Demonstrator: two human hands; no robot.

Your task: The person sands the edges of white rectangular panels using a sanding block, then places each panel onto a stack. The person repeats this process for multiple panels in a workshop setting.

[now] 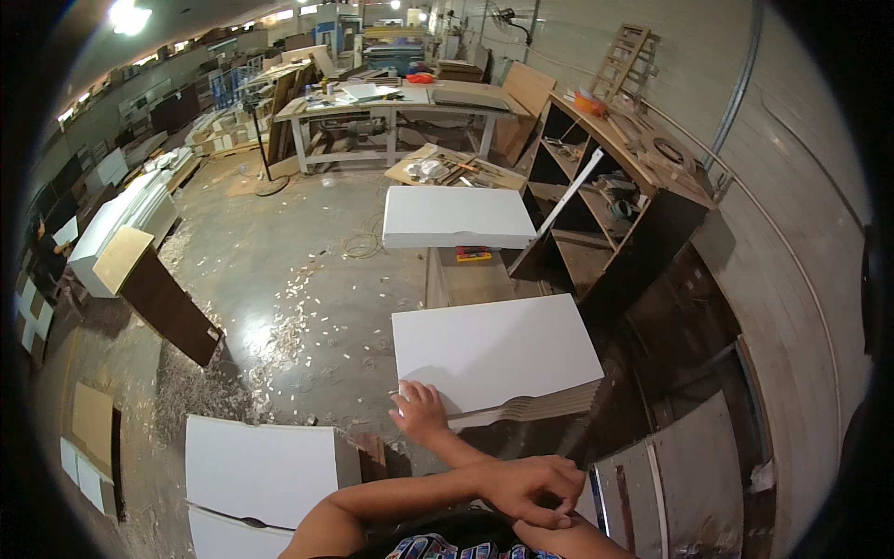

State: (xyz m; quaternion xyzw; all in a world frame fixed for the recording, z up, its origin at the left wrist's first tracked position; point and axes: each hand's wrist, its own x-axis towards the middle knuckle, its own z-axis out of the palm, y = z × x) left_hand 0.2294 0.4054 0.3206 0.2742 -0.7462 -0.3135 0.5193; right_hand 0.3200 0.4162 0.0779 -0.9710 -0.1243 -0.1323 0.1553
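Note:
My arms cross at the lower edge, the left forearm over the right. My right hand (424, 410), reaching to the left, has its fingers spread at the near left corner of a stack of white panels (494, 349). Its fingertips touch the top panel's edge. The stack's near edge shows brown layers and a curved notch. At my right forearm, my left hand (535, 489) is loosely bent, thumb apart from the fingers, with nothing seen in it. Below left lie more white panels (265, 470) with a notch between them.
Beyond the stack is another pile of white panels (456, 214). A dark shelf unit (605, 205) stands along the right wall. Scraps litter the floor (307, 270); a brown board (168, 293) stands at left. A workbench (391, 102) is farther back. Someone (51, 252) is at the far left.

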